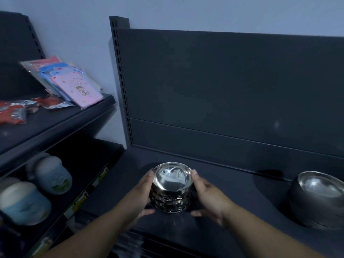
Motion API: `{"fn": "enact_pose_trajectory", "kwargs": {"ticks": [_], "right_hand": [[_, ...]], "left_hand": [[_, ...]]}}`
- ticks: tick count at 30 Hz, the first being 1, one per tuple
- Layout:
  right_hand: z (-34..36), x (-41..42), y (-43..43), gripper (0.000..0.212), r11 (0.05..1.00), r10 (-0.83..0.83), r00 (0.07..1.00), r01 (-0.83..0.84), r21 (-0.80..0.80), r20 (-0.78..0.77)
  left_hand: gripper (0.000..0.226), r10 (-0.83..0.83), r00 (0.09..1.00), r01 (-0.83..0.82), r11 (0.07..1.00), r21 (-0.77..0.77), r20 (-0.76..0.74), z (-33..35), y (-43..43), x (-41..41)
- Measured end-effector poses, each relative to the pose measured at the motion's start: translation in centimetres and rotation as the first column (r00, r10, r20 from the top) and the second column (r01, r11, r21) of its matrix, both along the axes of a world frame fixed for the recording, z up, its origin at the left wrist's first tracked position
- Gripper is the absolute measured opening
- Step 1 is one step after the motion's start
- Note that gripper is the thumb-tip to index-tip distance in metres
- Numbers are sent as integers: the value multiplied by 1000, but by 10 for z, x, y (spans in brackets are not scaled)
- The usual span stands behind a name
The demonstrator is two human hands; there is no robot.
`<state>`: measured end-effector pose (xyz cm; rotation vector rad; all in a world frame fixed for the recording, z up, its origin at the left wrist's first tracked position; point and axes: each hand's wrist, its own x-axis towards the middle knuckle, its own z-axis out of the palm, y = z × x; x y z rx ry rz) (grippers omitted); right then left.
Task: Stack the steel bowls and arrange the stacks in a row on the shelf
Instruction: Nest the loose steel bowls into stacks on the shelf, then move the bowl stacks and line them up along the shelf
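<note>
I observe my bare left forearm (100,228) and bare right forearm (260,228) entering from the lower edge and converging toward the centre. My left hand (143,194) grips the left side of the stack of shiny nested steel bowls (172,183), fingers (149,176) curved up to the rim, thumb low near the base. My right hand (206,194) mirrors it on the right side, one fingertip at the rim, thumb low. Palms face each other, and both wrists run roughly in line with the forearms.

Steel bowl stacks: two, central stack (172,183) and right-edge stack (317,198). Hands: two, left hand (140,196), right hand (208,196). Bowls per stack indeterminate.
</note>
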<state>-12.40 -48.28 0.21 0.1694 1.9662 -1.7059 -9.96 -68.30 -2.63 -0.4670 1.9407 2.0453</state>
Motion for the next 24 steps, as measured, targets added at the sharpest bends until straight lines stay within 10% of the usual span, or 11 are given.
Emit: {"fn": "enact_pose_trajectory", "kwargs": {"ticks": [10, 24], "right_hand": [[-18, -9, 1, 56, 989, 26, 997, -15, -147, 70], [3, 36, 32, 46, 914, -370, 929, 360, -185, -18]], "left_hand": [[40, 10, 995, -5, 999, 44, -104, 3, 11, 6], [77, -394, 866, 432, 900, 60, -309, 23, 30, -15]]}}
